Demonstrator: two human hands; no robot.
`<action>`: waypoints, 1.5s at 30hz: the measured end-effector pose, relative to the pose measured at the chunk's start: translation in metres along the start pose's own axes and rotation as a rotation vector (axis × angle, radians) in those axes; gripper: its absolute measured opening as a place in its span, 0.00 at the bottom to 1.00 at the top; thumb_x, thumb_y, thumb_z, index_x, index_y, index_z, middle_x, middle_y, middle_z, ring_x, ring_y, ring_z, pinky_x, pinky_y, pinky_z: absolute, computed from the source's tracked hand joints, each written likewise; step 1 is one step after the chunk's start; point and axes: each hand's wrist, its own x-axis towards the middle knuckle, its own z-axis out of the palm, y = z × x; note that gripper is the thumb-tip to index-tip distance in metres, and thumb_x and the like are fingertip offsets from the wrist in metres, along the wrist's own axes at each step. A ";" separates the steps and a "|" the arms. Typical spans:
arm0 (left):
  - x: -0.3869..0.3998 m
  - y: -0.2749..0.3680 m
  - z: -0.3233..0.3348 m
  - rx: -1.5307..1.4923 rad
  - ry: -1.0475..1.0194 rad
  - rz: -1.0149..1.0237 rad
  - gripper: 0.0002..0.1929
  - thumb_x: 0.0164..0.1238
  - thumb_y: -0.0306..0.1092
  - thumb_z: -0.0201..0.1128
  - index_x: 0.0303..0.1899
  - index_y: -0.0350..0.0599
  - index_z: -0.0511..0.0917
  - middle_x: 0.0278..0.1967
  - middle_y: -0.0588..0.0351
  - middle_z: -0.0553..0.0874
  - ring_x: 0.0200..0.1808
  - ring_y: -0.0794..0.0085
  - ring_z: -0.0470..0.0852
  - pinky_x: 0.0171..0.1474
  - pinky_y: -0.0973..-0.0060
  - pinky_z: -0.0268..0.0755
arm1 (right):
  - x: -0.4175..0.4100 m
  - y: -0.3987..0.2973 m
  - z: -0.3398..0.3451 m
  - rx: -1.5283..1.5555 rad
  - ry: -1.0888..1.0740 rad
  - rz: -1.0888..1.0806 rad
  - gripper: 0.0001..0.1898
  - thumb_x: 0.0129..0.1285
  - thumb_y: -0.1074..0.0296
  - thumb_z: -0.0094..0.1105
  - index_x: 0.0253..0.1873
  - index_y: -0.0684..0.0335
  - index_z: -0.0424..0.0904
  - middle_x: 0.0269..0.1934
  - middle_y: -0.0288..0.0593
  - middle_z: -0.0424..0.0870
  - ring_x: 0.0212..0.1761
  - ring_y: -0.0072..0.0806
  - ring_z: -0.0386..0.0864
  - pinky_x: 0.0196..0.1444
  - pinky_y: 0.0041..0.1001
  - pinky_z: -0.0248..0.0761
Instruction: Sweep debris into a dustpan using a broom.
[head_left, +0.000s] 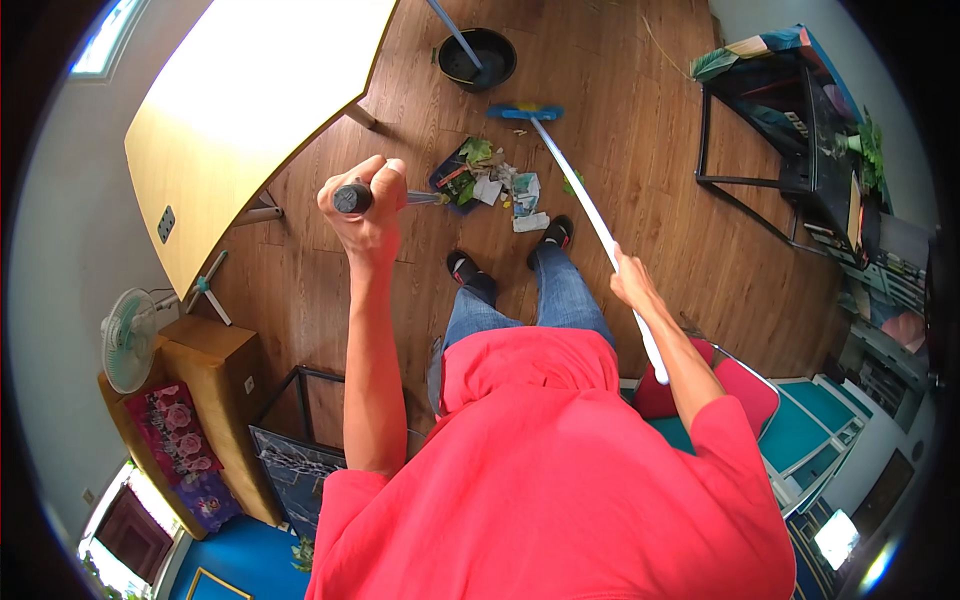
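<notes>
My left hand (367, 210) grips the black-capped handle of a long-handled dustpan, whose dark blue pan (448, 174) lies on the floor. Leaves (475, 150) and scraps sit in and against the pan. Crumpled paper and wrappers (526, 193) lie beside it, in front of my feet. My right hand (634, 283) is closed around the white handle (577, 187) of a broom. The broom's blue head (526, 112) is on the floor beyond the litter, slightly blurred. A yellow-green leaf (574, 182) lies right by the broom handle.
A black bucket (478, 61) with a pole standing in it is farther ahead. On the left is a light wooden table (195, 142), with a fan (129, 340) below it. A black-framed desk (814, 135) stands right; a red folding chair (742, 386) is near my right side.
</notes>
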 end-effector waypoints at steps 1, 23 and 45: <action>0.002 0.000 -0.001 0.015 -0.019 0.015 0.19 0.58 0.28 0.57 0.13 0.40 0.59 0.10 0.63 0.64 0.14 0.84 0.61 0.18 0.79 0.51 | -0.012 0.006 -0.002 0.019 -0.026 0.008 0.31 0.55 0.76 0.49 0.67 0.67 0.62 0.35 0.68 0.80 0.40 0.59 0.80 0.44 0.49 0.74; 0.015 0.000 -0.001 0.009 -0.033 0.023 0.17 0.59 0.26 0.53 0.12 0.42 0.60 0.12 0.63 0.64 0.14 0.82 0.61 0.19 0.80 0.49 | -0.050 0.038 -0.019 -0.261 -0.074 -0.043 0.35 0.53 0.77 0.53 0.70 0.61 0.58 0.33 0.64 0.81 0.38 0.56 0.81 0.42 0.48 0.75; 0.021 -0.003 0.017 -0.096 -0.058 -0.004 0.17 0.57 0.26 0.58 0.12 0.41 0.62 0.12 0.66 0.65 0.15 0.85 0.62 0.18 0.81 0.52 | -0.097 0.001 0.006 0.418 0.039 -0.131 0.32 0.55 0.77 0.49 0.68 0.66 0.61 0.25 0.48 0.80 0.13 0.27 0.73 0.17 0.30 0.69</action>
